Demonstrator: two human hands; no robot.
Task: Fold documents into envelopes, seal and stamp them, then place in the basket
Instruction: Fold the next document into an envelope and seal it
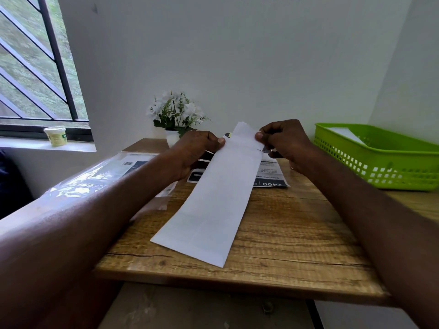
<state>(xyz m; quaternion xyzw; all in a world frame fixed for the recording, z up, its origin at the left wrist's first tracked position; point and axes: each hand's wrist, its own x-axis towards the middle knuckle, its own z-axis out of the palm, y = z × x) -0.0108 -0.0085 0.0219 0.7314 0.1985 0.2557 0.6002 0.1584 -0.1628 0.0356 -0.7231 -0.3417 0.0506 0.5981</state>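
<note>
Because the long white paper (pixel 213 198) looks thin, light and floppy, the left hand (pixel 197 150) and right hand (pixel 282 143) each pinch its far corners while its near end trails on the worktop (pixel 297 233).

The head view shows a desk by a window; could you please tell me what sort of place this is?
Probably a small office or home mailing corner: a wooden desk against a white wall, a green basket for finished mail, and a potted plant.
</note>
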